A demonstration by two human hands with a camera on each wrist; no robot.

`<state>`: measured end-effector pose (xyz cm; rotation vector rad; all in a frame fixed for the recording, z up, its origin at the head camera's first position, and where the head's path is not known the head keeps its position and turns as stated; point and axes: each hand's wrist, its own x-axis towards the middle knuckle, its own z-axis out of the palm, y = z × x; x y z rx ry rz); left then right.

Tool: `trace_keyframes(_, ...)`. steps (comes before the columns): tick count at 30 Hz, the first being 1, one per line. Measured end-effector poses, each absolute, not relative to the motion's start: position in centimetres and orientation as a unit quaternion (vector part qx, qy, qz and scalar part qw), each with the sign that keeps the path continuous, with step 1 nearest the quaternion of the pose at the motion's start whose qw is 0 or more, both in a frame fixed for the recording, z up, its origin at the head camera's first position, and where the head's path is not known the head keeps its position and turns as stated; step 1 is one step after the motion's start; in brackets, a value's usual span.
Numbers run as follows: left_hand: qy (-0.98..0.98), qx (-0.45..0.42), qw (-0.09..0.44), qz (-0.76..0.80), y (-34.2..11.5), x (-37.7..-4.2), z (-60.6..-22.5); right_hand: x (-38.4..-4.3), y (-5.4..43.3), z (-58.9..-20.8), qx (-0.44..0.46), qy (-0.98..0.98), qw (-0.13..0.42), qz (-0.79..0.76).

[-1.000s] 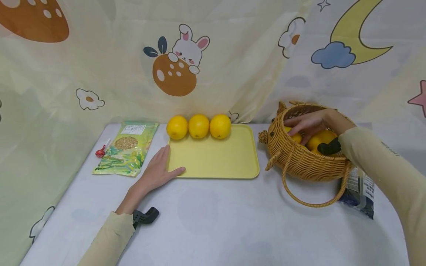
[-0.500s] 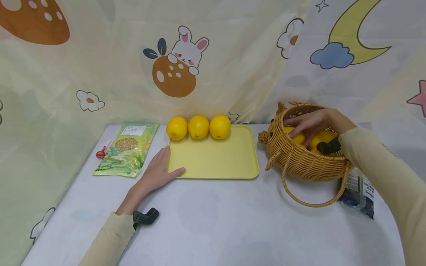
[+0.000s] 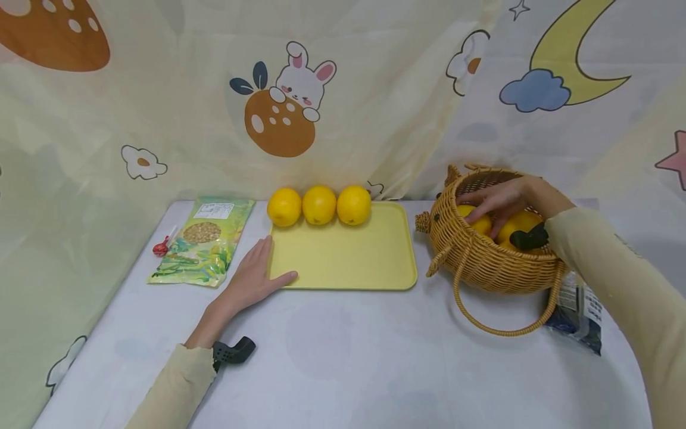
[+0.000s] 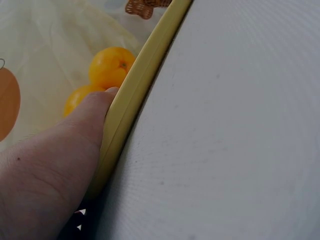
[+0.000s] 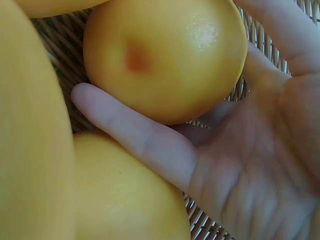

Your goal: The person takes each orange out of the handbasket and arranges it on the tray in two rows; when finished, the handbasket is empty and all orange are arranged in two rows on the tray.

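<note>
My left hand (image 3: 252, 277) lies with straight fingers along the left end of a yellow tray (image 3: 343, 256), its thumb over the tray's near rim. Three oranges (image 3: 319, 205) stand in a row at the tray's far left edge. At the right, my right hand (image 3: 504, 199) reaches down into a pig-shaped wicker basket (image 3: 498, 274). Inside, its fingers and thumb go round one orange (image 5: 165, 60), a finger running below it. More oranges, including a lower one (image 5: 125, 190), crowd close to that hand. The basket wall and the wrist hide part of them in the head view.
A green-yellow bag of grains (image 3: 202, 238) lies flat left of the tray, with a red lollipop (image 3: 161, 248) beside it. A dark packet (image 3: 579, 316) sticks out behind the basket's handle (image 3: 504, 330). A printed cloth hangs along the table's back edge.
Inside the basket, the fingers of my right hand have shifted slightly about the orange, which moved a little. My left hand, the tray and its oranges keep their places.
</note>
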<state>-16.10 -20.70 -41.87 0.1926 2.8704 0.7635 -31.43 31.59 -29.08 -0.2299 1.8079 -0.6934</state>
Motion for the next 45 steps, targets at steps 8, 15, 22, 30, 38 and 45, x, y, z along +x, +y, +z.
trace_keyframes(8, 0.961, 0.067, 0.083, 0.257, -20.5, -16.1, -41.7, -31.2, 31.8, -29.0, -0.094, 0.765, 0.560, -0.304)
trace_keyframes(15, 0.960, 0.068, 0.082, 0.257, -20.6, -16.0, -41.8, -31.1, 31.6, -29.1, -0.097, 0.780, 0.525, -0.327)
trace_keyframes(22, 0.961, 0.069, 0.082, 0.255, -20.6, -16.0, -41.8, -30.7, 31.6, -28.4, -0.106, 0.799, 0.484, -0.341)
trace_keyframes(30, 0.961, 0.070, 0.083, 0.254, -20.7, -16.0, -41.6, -30.7, 31.9, -27.8, -0.124, 0.798, 0.471, -0.356)
trace_keyframes(38, 0.961, 0.069, 0.086, 0.254, -20.7, -16.0, -41.7, -30.6, 32.4, -27.1, -0.143, 0.793, 0.470, -0.360)
trace_keyframes(45, 0.962, 0.068, 0.087, 0.251, -20.7, -16.1, -41.8, -30.6, 32.9, -26.5, -0.149, 0.785, 0.474, -0.369)
